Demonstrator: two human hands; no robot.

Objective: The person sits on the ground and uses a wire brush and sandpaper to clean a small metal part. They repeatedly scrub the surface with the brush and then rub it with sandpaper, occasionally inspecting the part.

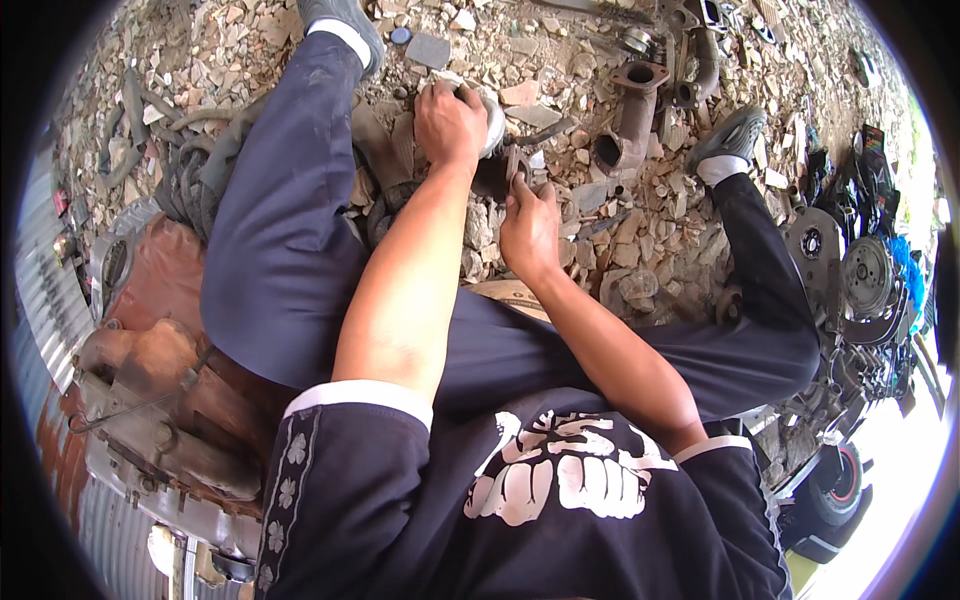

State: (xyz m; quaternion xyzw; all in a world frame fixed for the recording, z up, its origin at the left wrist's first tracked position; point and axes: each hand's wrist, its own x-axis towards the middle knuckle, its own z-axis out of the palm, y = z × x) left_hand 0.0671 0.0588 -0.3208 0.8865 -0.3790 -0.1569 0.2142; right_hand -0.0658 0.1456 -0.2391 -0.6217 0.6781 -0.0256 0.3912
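Nearest: a black T-shirt (420,490), soft cloth, white-printed; dark trousers (280,220), creased and dusty, on legs spread wide.

At 8 o'clock from mid-view: an engine assembly (215,440), rust-stained, coarse cast metal.

At 12 o'clock: a dark metal piece (515,163), flat-edged, partly hidden, located between the hands. Its edge is pinched between thumb and fingers of the right hand (532,230). Just beside it, a pale rounded object (493,125) is covered by the left hand (452,122), fingers curled over its top; how firmly it is pressed cannot be told.

Risks, as judged: the piece could be twisted loose if pushed hard, being gripped only near its edge; knuckles could be scraped on the stony ground (635,270), sharp, loose and uneven.

At 1 o'clock: a flanged pipe (637,118), brown, rough, open-mouthed; beyond it, a second curved pipe (705,65).

At 3 o'clock, farther: a round metal disc (868,275), grey, ridged.

At 9 o'clock, outermost: corrugated sheet (50,265), thin, ribbed.
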